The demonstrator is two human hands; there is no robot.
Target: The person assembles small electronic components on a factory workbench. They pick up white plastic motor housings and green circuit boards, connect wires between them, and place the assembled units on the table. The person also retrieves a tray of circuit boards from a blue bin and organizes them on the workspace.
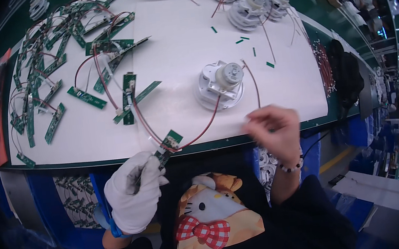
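My left hand (136,193), in a white glove, grips a small green circuit board (172,140) at the table's front edge. Thin red wires run from that board. One curves up to a white round motor unit (230,76), which stands on the table with its motor on top. My right hand (276,128) is bare, blurred by motion, and has its fingers bent. It is right of the motor unit, just below a loose reddish wire (254,81); a speck of green shows among its fingers, too blurred to name.
Many wired green circuit boards (87,98) lie tangled at the left of the white tabletop (166,44). Several white motor units (248,13) stand at the back right. Small green strips (254,52) are scattered before them. A blue bin of boards (77,195) stands below the table edge.
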